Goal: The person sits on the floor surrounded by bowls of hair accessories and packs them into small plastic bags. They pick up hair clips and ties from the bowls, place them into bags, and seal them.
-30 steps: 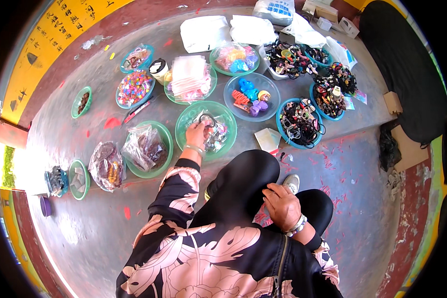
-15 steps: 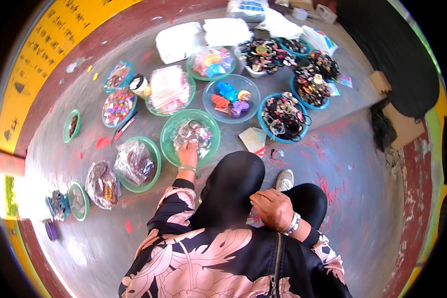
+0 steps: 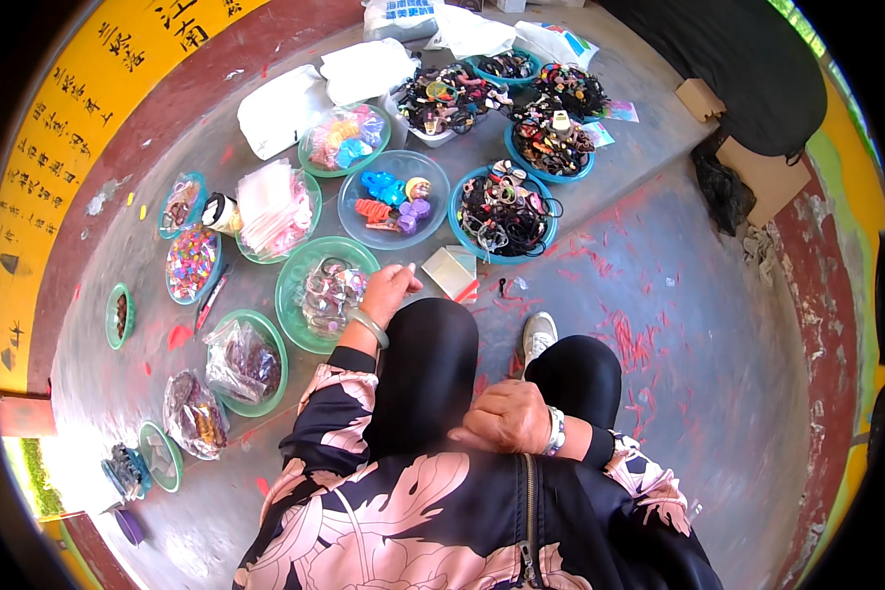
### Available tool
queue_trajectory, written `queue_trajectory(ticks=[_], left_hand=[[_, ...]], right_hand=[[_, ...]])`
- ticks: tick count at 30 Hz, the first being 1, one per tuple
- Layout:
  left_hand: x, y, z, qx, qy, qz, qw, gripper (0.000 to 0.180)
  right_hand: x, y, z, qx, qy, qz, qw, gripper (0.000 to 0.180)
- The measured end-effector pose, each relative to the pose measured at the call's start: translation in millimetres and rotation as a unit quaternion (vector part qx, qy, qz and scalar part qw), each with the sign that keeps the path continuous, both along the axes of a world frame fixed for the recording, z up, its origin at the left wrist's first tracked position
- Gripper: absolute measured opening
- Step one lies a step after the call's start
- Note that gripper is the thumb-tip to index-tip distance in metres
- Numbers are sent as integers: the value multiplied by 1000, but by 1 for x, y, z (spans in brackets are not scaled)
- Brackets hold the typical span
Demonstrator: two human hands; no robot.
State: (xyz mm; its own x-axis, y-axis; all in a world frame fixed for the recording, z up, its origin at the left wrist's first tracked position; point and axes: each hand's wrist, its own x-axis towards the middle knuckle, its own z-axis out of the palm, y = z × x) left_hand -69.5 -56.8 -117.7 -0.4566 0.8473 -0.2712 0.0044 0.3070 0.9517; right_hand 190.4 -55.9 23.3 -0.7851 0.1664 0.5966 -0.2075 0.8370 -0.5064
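Observation:
My left hand (image 3: 391, 293), with a bangle at the wrist, is above my left knee at the right rim of a green basin (image 3: 287, 320). Its fingers are bent together; anything between them is too small to make out. Inside that basin lies a pile of hair ties (image 3: 334, 295), some in clear wrapping. Just beyond my fingertips a small pale card-like box (image 3: 449, 273) rests on the floor. My right hand (image 3: 506, 418), wearing a bracelet, is in my lap with its fingers curled under; whatever they may hold is hidden.
Blue basins of dark hair ties (image 3: 504, 211) stand ahead right. A clear bowl (image 3: 347, 228) holds blue, orange and purple coils. Plastic bags (image 3: 270, 211) fill another basin. Left are a basin of colourful pieces (image 3: 195, 261) and bagged brown items (image 3: 244, 364). Red scraps (image 3: 624, 344) litter the floor.
My left hand has lifted from the hair ties in the green basin and moved right, over my knee. The whole view has shifted. My right hand stays in my lap.

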Motion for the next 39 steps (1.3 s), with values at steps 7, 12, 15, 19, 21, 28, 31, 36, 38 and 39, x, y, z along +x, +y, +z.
queue_trajectory(ticks=[7,12,15,19,21,28,31,36,38,39], left_hand=[[-7,36,-47,-61,304,-144,940,27],[-3,60,-60,-117,418,-279,856,35],[8,62,-74,-13,491,-253,834,40],[19,70,-72,34,512,-343,787,43],[18,78,-80,56,555,-355,750,45],[24,103,-58,-56,571,-439,692,33],[22,108,-56,-74,575,-435,689,29],[6,96,-53,-53,541,-438,716,24],[1,80,-45,-57,460,-361,809,21],[0,76,-31,-79,401,-317,856,21]], right_hand=[[-2,4,0,-2,8,1,1000,31],[-3,9,-2,-14,4,-8,1000,31],[-1,14,-2,-20,-7,-24,999,31],[-1,16,-3,-29,-18,-33,999,31],[-2,16,-5,-32,-18,-34,999,31],[-3,19,-4,-31,-40,-54,997,32],[-3,18,-2,-27,-57,-58,996,32],[-3,18,-6,-37,-67,-57,995,31],[-3,16,-4,-51,-73,-58,994,31],[-3,16,-2,-61,-76,-62,993,32]])
